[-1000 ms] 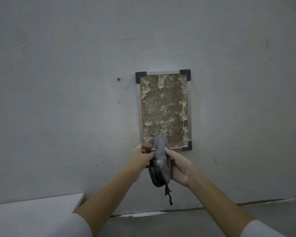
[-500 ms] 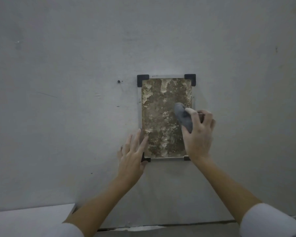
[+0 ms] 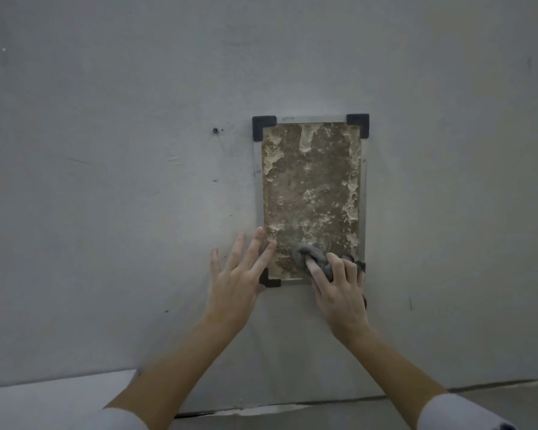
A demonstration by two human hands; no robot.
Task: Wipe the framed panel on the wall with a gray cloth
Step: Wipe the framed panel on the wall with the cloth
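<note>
Saw a framed panel (image 3: 311, 187) fixed flat on the gray wall (image 3: 106, 150), with its long axis running up and down and its short edges at top and bottom. Noted black corner pieces (image 3: 263, 125) on the thin metal frame, and a brown, patchy surface inside. Found the gray cloth (image 3: 316, 259) bunched into a wad at the lower right part of the panel, pressed on the surface just above the bottom edge. Found the right hand (image 3: 339, 293) gripping this wad, fingers curled around it and pointing up the wall. Found the left hand (image 3: 236, 280) holding nothing, fingers straight and spread, beside the lower left corner, one fingertip touching the left frame edge. Noted also a small dark spot (image 3: 215, 130) on the wall, left of the top left corner.
</note>
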